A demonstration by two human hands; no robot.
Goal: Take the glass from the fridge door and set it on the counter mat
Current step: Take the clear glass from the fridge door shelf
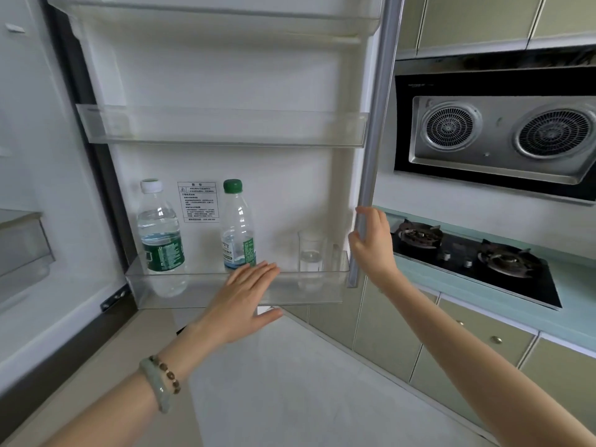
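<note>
Fridge door [225, 75] is swung open, inner side facing the camera. Glass [310, 258] stands upright in the lowest door shelf [200, 290], at its right end, a little clear liquid in the bottom. Same shelf, further left: bottle with green cap [238, 225] near the middle, bottle with white cap [160, 230] at the left end; both upright, well apart from the glass. Middle door shelf [222, 127] above them.

Left hand [245, 300] is in front of the lowest shelf, palm flat, fingers [261, 272] stretched out and close together, thumb spread below. It holds nothing; fingertips sit just below the green-cap bottle, left of the glass, not touching it. Two bracelets [163, 380] on that wrist.

Right hand [371, 241] grips the door's right edge [375, 124], fingers curled loosely round the grey strip, just right of the glass.

Right of the door: stove [477, 262] set into the pale green tabletop [574, 291], range hood [496, 137] above it, cabinets [387, 340] below. No mat is in view.
</note>
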